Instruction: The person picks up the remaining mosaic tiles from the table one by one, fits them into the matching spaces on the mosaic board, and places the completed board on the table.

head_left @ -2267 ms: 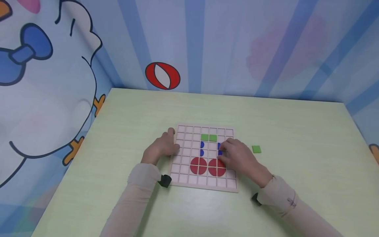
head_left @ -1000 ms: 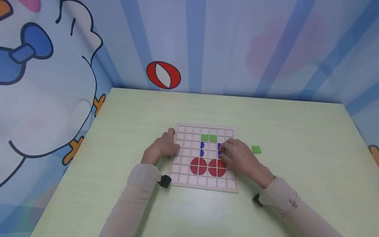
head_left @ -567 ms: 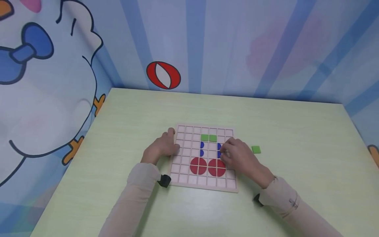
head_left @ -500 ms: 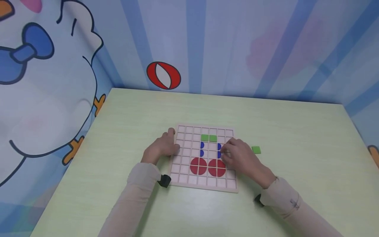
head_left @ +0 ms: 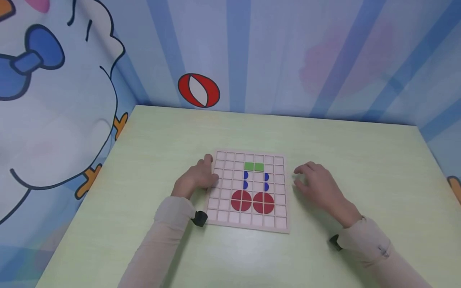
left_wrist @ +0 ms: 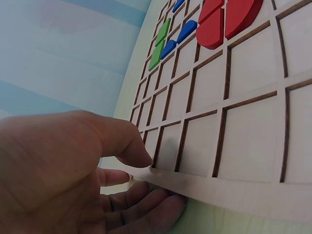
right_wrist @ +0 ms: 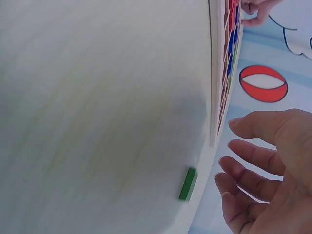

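A pale wooden grid board (head_left: 234, 218) lies mid-table. Set in its cells are two green squares (head_left: 249, 166), several blue half-circles (head_left: 245, 185) and red quarter-circles (head_left: 236, 195) that form two discs. At the board's left edge, my left hand (head_left: 196, 176) grips the rim; in the left wrist view the thumb (left_wrist: 127, 144) is on top and the fingers curl below the edge. To the right of the board hovers my right hand (head_left: 320, 186), fingers apart, holding nothing. A loose green square (right_wrist: 188, 184) lies on the table near it, hidden by the hand in the head view.
The light green table (head_left: 173, 136) meets a blue-striped wall (head_left: 270, 60) at its back edge. A printed wall (head_left: 65, 132) with a cartoon figure borders the left side. Black wrist cameras (head_left: 199, 218) sit at both cuffs.
My right hand has let go of the blue half-circles at the board's right side and moved right, over the loose green square. The left hand has stayed on the rim.
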A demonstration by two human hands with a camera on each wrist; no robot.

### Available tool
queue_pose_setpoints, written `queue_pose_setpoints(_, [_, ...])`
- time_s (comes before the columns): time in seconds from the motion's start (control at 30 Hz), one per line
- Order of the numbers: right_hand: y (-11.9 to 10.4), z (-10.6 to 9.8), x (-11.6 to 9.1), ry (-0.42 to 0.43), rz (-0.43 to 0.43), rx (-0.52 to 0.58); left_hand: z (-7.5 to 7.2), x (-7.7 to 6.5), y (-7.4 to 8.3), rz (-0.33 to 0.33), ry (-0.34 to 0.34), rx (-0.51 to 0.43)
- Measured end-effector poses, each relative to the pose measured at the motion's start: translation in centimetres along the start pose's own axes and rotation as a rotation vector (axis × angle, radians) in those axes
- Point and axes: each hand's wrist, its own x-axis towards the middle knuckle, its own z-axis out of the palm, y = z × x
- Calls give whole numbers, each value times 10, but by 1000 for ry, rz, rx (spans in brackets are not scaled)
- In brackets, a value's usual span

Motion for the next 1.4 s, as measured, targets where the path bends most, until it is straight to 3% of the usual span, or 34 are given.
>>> queue_pose_setpoints(0.2, [15,-6,-5,11,24,3,0,2,-1,8,3,-5])
queue_pose_setpoints(0.4, [25,-6,-10,6,33,2,0,-1,-6,40,-4,-68])
queue_pose_setpoints(0.87, [32,-7,-16,6,80,-12,0,0,-16,123,-13,-132])
queue_pose_setpoints(1.2, [32,-8,-15,-16,84,5,5,-6,-13,96,73,-201])
queue_pose_setpoints(1.4, [32,-8,-15,-24,94,2,6,-10,-10,81,87,-197])
